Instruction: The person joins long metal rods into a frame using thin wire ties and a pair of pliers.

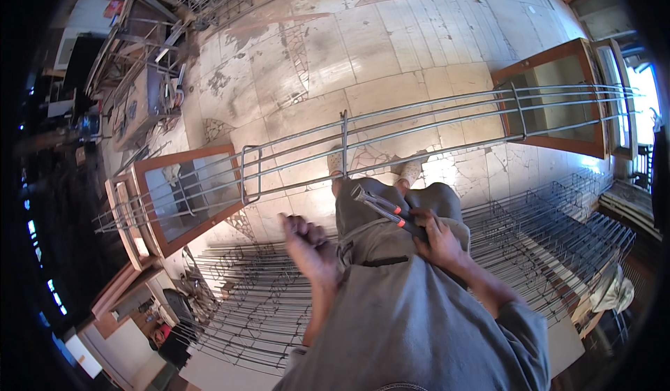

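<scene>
My right hand (438,237) is closed around the dark handles of a pair of pliers (385,209) with orange bands, held over my lap with the metal jaws pointing up and left. My left hand (308,246) is raised just left of my lap, its fingers curled in; whatever they hold, if anything, is hidden. Ahead of both hands, a long rebar cage (300,138) of thin steel bars stretches from left to right. A rectangular stirrup (250,174) stands around its bars left of the middle, and another stirrup (344,143) sits near the centre. Neither hand touches the cage.
Wooden frames with glass, one at left (150,209) and one at right (601,112), stand under the cage's ends. Stacked rebar cages (251,300) lie behind me on both sides. Metal scrap and a box (139,108) stand at far left on the worn tiled floor (391,35).
</scene>
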`<state>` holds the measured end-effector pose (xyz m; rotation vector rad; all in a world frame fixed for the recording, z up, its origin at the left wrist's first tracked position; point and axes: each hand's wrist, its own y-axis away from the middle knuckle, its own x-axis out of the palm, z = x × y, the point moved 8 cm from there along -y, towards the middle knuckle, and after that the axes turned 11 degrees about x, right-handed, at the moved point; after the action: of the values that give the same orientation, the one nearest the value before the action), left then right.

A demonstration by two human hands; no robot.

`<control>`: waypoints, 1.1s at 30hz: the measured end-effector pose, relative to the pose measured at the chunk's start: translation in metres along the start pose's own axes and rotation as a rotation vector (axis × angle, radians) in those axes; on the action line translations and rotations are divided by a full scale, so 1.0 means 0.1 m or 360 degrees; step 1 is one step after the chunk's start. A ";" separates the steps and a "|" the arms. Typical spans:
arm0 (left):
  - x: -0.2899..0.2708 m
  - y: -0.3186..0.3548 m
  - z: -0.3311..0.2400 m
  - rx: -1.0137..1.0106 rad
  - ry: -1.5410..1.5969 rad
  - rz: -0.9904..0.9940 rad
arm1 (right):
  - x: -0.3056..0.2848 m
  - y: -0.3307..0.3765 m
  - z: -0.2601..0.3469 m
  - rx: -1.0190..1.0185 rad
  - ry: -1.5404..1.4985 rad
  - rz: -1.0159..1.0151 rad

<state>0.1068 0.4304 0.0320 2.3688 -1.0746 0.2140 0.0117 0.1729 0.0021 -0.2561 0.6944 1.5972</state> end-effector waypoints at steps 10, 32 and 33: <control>0.45 -0.19 0.63 0.0018 -0.0114 0.0431 | 0.08 -0.32 0.00 -0.0524 0.0233 -0.0109; 0.43 -0.18 0.53 0.0007 -0.0221 0.0387 | 0.15 -0.44 0.04 -0.0322 0.0331 -0.0228; 0.41 -0.17 0.54 -0.0008 -0.0238 0.0372 | 0.16 -0.42 0.03 -0.0330 0.0296 -0.0195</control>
<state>0.1437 0.3847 -0.0064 2.2809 -1.4228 0.1182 0.0497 0.1874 -0.0160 -0.5948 0.6421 1.5408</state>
